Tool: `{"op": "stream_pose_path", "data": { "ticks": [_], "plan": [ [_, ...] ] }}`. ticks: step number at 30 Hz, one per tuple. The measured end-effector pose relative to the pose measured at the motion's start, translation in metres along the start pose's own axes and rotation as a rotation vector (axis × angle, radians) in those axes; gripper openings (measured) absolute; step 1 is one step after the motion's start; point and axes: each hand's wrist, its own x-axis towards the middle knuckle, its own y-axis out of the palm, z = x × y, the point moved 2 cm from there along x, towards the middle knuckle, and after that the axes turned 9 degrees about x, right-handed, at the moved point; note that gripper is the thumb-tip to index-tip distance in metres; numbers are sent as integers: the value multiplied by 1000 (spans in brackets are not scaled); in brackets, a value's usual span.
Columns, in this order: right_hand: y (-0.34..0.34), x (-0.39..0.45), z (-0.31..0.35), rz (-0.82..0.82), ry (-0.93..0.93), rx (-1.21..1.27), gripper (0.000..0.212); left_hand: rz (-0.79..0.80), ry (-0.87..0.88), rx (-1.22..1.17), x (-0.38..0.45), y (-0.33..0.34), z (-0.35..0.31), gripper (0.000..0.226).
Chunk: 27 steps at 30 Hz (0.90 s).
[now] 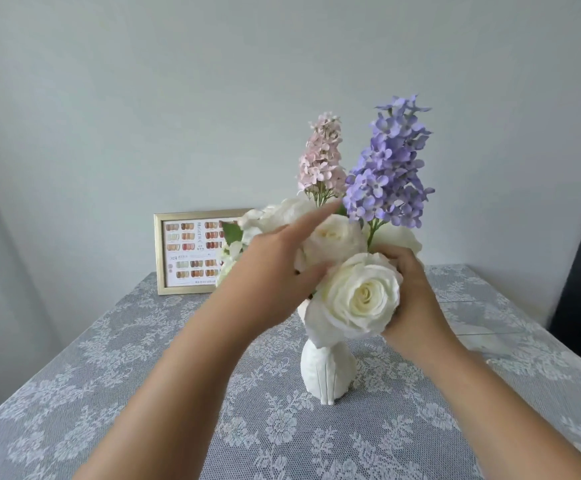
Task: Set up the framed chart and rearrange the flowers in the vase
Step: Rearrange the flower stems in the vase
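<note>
Lace cloth is covering the table under a pale wall, and at the far left the chart is standing upright against that wall, so that step looks done. Moving right, the left hand is reaching into the white blooms, fingers spread loosely, index extended toward the pink spray, thumb pressing beside the front rose. That rose is sitting between both hands, just above the vase, its stem running down into the neck. Further right, the right hand is cupping the rose's right side, fingers curled narrowly against its petals, below the purple spray, and seems the nearer one to steer it
</note>
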Motion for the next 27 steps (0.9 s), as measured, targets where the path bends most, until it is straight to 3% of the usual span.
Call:
{"op": "stream_pose_path", "data": {
  "ticks": [2, 4, 7, 10, 13, 16, 22, 27],
  "plan": [
    [-6, -5, -1, 3, -32, 4, 71, -119, -1, -89, -21, -15, 7, 71],
    [-16, -12, 0, -27, -36, 8, 59, -357, -33, -200, -46, -30, 23, 57],
    [-27, -27, 5, -103, -28, 27, 60, -560, -195, -266, -74, -35, 59, 43],
    [-23, -44, 10, -76, -27, 98, 72, -348, -389, -423, -81, -9, 81, 67],
    [-11, -54, 25, -5, -94, 187, 82, -177, -414, -642, -75, 24, 75, 90],
    [-4, -47, 46, 21, -209, 65, 83, -227, -328, -863, -63, 39, 63, 90],
    [4, -27, 62, 20, -214, -72, 64, -418, -262, -856, -53, 41, 47, 60],
    [2, -26, 57, -54, -208, -30, 48, -555, -87, -472, -64, 47, 38, 44]
  ]
}}
